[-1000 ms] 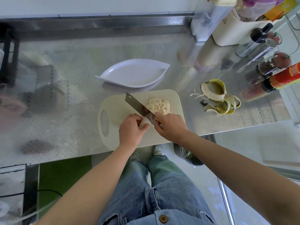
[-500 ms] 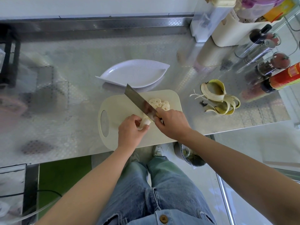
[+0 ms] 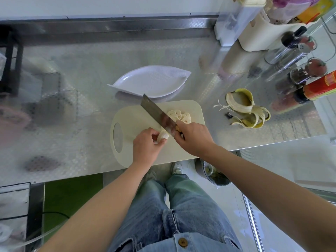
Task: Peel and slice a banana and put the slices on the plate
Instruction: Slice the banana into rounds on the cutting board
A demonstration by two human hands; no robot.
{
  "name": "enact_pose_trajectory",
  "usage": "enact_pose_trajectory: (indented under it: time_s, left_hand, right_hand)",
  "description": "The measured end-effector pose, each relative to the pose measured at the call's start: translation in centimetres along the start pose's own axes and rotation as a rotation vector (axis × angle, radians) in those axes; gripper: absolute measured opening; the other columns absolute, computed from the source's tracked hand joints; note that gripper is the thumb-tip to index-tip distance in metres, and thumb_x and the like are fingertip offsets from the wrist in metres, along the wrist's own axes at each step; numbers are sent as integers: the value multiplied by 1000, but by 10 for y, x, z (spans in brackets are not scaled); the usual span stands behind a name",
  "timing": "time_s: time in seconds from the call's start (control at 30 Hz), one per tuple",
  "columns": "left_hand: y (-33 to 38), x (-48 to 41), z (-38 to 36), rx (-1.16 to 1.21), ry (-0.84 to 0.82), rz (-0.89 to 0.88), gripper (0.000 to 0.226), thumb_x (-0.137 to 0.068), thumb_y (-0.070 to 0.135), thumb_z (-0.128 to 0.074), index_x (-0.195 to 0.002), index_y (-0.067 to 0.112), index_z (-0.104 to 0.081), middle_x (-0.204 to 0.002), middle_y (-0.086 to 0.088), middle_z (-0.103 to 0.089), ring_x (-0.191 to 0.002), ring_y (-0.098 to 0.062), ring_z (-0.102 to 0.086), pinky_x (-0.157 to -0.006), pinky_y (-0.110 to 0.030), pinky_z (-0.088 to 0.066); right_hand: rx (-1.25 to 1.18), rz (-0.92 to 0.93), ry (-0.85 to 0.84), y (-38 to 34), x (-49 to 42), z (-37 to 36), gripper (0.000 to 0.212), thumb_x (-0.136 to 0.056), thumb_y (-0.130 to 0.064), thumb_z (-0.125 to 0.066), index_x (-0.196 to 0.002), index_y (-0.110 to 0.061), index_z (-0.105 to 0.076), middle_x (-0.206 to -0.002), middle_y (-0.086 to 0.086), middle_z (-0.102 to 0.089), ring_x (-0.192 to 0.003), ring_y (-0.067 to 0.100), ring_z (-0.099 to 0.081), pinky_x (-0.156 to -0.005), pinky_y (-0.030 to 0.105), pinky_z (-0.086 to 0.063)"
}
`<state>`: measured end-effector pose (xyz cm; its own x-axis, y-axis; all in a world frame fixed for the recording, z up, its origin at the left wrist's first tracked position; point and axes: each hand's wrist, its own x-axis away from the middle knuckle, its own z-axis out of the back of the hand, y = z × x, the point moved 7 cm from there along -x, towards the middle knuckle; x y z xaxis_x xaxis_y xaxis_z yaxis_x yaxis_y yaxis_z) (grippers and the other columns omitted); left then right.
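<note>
Edges: I saw the cutting board (image 3: 138, 115) reach the near edge of the counter (image 3: 76, 113); the plate (image 3: 154, 79) lay just behind it.
Hidden: The handle of the knife (image 3: 156, 112) was lost inside the right hand (image 3: 194, 138), which gripped it.
Hands: The left hand (image 3: 145, 147) pinched the banana stub (image 3: 163, 136) on the board, close beside the knife. The slices (image 3: 180, 115) lay behind the knife.

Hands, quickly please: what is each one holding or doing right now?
Left hand: holds the banana piece on the cutting board.
Right hand: grips the knife, blade beside the banana piece.
</note>
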<state>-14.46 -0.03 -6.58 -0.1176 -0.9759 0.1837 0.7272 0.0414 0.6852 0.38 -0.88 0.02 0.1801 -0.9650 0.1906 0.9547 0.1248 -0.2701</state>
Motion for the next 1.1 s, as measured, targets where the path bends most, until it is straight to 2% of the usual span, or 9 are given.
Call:
enact_pose_trajectory:
  time_s: [0.2, 0.37, 0.57, 0.63, 0.83, 0.97, 1.1]
  left_hand:
    - [2, -1, 1, 2, -2, -12, 23, -76, 38, -76, -85, 19, -66, -80, 3, -66, -69, -13, -60, -65, -32, -47]
    - [-1, -2, -1, 13, -6, 5, 22, -75, 38, -75, -83, 19, -67, -78, 4, -66, -69, -15, -61, -66, -35, -49]
    - [-1, -2, -1, 39, -12, 28, 23, -76, 37, -76, -87, 18, -68, -80, 2, -67, -71, -16, -61, -69, -34, -49]
    - [-1, -1, -1, 41, -19, 35, 24, -76, 36, -77, -88, 18, -68, -80, 2, -67, -71, -15, -61, -69, -32, -48]
    - [2, -1, 1, 39, -2, 22, 22, -76, 35, -77, -86, 18, -68, -78, 2, -66, -70, -15, -60, -67, -31, -48]
    - [2, 0, 1, 8, 7, -7, 22, -76, 35, -76, -85, 17, -66, -78, 2, -66, -69, -15, -60, -65, -29, -44]
    - [3, 0, 1, 1, 6, -12, 22, -77, 35, -76, -86, 17, -66, -80, 2, -66, -69, -16, -60, -65, -29, -44]
  right_hand:
    - [23, 18, -51, -1, 2, -1, 19, -94, -28, -39, -79, -18, -34, -52, -5, -31, -50, 24, -37, -53, 29, -31]
    - [62, 19, -78, -1, 2, -6, 15, -92, -24, -39, -80, -18, -33, -53, -5, -32, -48, 22, -34, -47, 28, -19]
    - [76, 0, -112, 1, 3, -28, 16, -94, -27, -36, -92, -15, -46, -62, 1, -44, -54, 24, -43, -54, 29, -33]
    - [66, -2, -110, 2, 3, -31, 19, -95, -28, -35, -94, -14, -47, -62, 1, -43, -54, 23, -43, -53, 27, -30]
    - [36, 15, -46, 2, 5, -18, 15, -95, -27, -38, -84, -18, -39, -59, 0, -42, -51, 24, -38, -53, 27, -26]
    - [22, 12, 5, -1, 5, -1, 18, -93, -25, -42, -80, -19, -33, -49, -5, -30, -46, 23, -33, -46, 25, -16]
    - [33, 20, -23, -4, 4, 2, 18, -93, -24, -41, -79, -19, -32, -50, -6, -29, -44, 18, -30, -48, 27, -19]
